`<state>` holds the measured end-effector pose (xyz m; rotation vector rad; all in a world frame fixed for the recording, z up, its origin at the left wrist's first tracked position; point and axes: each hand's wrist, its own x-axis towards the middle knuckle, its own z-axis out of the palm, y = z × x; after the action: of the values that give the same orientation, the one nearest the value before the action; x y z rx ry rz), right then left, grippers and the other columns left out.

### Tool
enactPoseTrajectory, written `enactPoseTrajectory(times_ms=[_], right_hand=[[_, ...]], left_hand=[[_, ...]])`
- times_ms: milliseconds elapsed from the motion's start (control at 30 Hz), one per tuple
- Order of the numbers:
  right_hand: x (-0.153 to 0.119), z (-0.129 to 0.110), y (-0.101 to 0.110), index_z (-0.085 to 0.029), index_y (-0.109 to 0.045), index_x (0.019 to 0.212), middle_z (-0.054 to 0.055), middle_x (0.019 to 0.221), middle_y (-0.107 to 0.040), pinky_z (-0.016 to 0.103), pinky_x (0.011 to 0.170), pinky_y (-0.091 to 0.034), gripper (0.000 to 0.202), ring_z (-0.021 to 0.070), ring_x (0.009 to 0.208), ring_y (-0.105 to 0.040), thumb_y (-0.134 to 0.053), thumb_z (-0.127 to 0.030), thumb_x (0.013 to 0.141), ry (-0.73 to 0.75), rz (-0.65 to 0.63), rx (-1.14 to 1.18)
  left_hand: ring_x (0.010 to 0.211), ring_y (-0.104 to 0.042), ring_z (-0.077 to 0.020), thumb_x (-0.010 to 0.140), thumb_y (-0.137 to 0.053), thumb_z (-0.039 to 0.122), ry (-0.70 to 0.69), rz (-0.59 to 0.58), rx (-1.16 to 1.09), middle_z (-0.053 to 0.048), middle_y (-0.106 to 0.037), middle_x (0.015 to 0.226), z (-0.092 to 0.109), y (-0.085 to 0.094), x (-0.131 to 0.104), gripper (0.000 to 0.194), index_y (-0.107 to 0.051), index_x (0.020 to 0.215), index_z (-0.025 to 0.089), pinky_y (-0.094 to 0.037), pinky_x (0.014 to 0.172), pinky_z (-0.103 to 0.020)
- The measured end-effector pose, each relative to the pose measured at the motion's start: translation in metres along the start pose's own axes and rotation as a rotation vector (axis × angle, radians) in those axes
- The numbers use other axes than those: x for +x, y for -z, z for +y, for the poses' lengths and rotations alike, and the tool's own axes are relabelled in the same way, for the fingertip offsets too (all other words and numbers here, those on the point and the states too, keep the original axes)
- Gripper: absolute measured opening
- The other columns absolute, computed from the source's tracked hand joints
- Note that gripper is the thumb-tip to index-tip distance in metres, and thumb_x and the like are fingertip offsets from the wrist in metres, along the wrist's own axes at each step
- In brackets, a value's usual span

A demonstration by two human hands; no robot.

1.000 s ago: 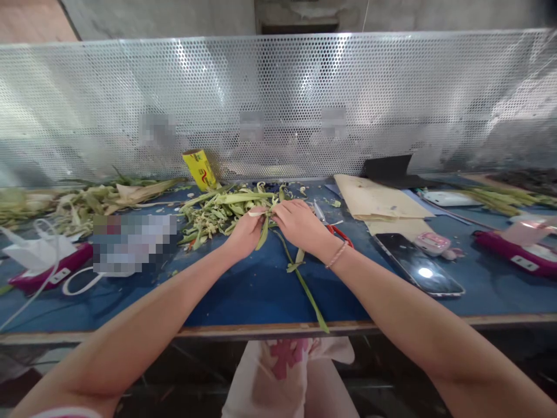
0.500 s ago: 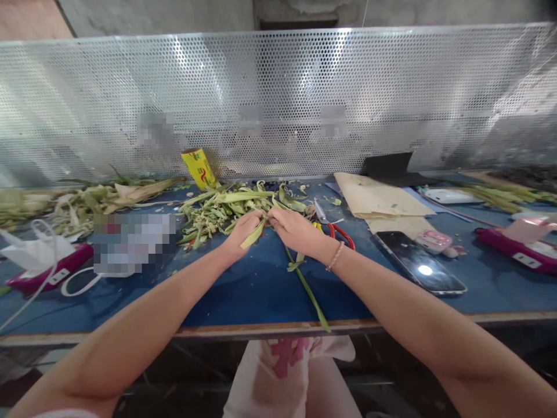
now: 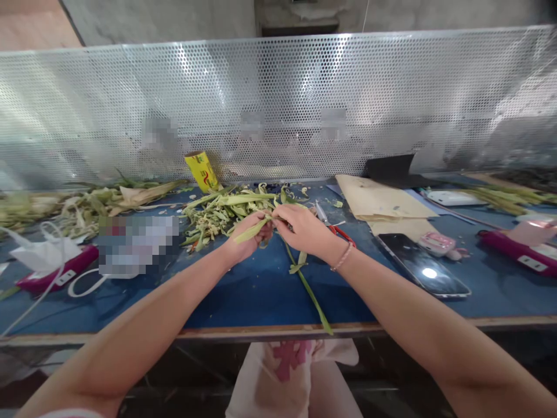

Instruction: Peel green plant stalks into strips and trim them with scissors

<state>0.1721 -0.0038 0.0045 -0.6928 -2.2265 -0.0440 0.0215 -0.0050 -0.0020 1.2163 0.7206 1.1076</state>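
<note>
My left hand (image 3: pixel 249 241) is closed around a pale green leaf strip (image 3: pixel 252 231), whose loose end lies over the back of the hand. Fingertips of my right hand (image 3: pixel 300 226) pinch at the strip's other end, right beside the left fingers. From beneath the right hand a thin green stalk (image 3: pixel 314 299) with small leaves runs down to the table's front edge. Behind both hands spreads a heap of green leaves and trimmings (image 3: pixel 217 217). Red-handled scissors (image 3: pixel 344 233) lie beyond my right wrist, which hides part of them.
A yellow tube (image 3: pixel 202 172) leans at the perforated metal screen (image 3: pixel 300 104). To the right lie brown paper (image 3: pixel 383 197), a phone (image 3: pixel 422 267) and a pink case (image 3: pixel 436 242). Purple power strips (image 3: pixel 56 273) flank the blue table (image 3: pixel 256 296), with a white cable at left.
The left fingers have turned a little and curl more under the leaf strip. My right hand has shifted slightly, its fingers more bent. The view has moved slightly.
</note>
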Motion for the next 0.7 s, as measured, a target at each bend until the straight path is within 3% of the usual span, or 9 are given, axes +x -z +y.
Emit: enactPoseTrajectory(times_ms=[167, 233, 333, 467, 567, 667, 700], right_hand=[[0.001, 0.008, 0.011, -0.016, -0.049, 0.082, 0.007, 0.085, -0.052, 0.034, 0.081, -0.037, 0.012, 0.017, 0.087, -0.046, -0.037, -0.013, 0.08, 0.037, 0.144, 0.011], [0.001, 0.011, 0.01, -0.017, -0.048, 0.087, 0.007, 0.09, -0.053, 0.033, 0.081, -0.038, 0.013, 0.0159, 0.089, -0.048, -0.04, -0.012, 0.078, 0.044, 0.048, 0.096], [-0.001, 0.01, 0.001, -0.017, -0.046, 0.09, 0.004, 0.085, -0.053, 0.027, 0.069, -0.042, 0.015, 0.0126, 0.075, -0.049, -0.044, -0.015, 0.075, -0.008, -0.114, 0.221], [-0.002, 0.006, -0.01, -0.018, -0.044, 0.091, 0.003, 0.079, -0.053, 0.027, 0.066, -0.042, 0.016, 0.0124, 0.069, -0.05, -0.042, -0.015, 0.076, -0.144, -0.116, 0.277], [0.0, 0.006, -0.01, -0.018, -0.045, 0.088, 0.006, 0.087, -0.053, 0.032, 0.074, -0.041, 0.016, 0.0155, 0.081, -0.05, -0.039, -0.01, 0.075, -0.209, 0.051, 0.202], [0.001, 0.007, -0.002, -0.018, -0.045, 0.085, 0.009, 0.094, -0.05, 0.039, 0.084, -0.035, 0.011, 0.0194, 0.094, -0.045, -0.04, -0.013, 0.077, -0.228, 0.343, 0.029], [0.001, 0.007, 0.001, -0.018, -0.045, 0.083, 0.009, 0.091, -0.051, 0.039, 0.085, -0.034, 0.008, 0.0194, 0.093, -0.045, -0.04, -0.015, 0.078, -0.212, 0.386, 0.0]], left_hand=[[0.04, -0.029, -0.0051, 0.055, -0.042, 0.003, 0.043, -0.139, -0.027, 0.003, -0.032, 0.045, 0.006, 0.003, -0.002, 0.011, -0.04, 0.051, 0.014, -0.027, 0.043, -0.02], [0.037, -0.024, -0.0044, 0.056, -0.043, 0.005, 0.064, -0.195, -0.012, 0.004, -0.027, 0.042, 0.006, 0.005, -0.003, 0.014, -0.038, 0.047, 0.014, -0.023, 0.041, -0.02], [0.036, -0.022, -0.0042, 0.06, -0.046, 0.011, 0.071, -0.183, 0.036, 0.005, -0.023, 0.039, 0.004, 0.008, -0.002, 0.015, -0.042, 0.046, 0.013, -0.021, 0.04, -0.02], [0.039, -0.027, -0.0054, 0.065, -0.052, 0.022, 0.001, -0.082, 0.047, 0.005, -0.03, 0.042, 0.001, 0.013, 0.002, 0.015, -0.047, 0.054, 0.014, -0.024, 0.041, -0.02], [0.046, -0.036, -0.0071, 0.067, -0.054, 0.025, -0.118, -0.017, 0.092, 0.003, -0.038, 0.049, -0.001, 0.013, 0.004, 0.014, -0.048, 0.06, 0.015, -0.03, 0.045, -0.021], [0.055, -0.044, -0.0086, 0.071, -0.053, 0.026, -0.266, 0.056, 0.312, 0.002, -0.048, 0.059, -0.002, 0.014, 0.007, 0.011, -0.052, 0.069, 0.016, -0.036, 0.054, -0.022], [0.058, -0.046, -0.0091, 0.072, -0.052, 0.026, -0.306, 0.075, 0.4, 0.001, -0.05, 0.062, -0.002, 0.014, 0.007, 0.01, -0.052, 0.071, 0.016, -0.037, 0.058, -0.022]])
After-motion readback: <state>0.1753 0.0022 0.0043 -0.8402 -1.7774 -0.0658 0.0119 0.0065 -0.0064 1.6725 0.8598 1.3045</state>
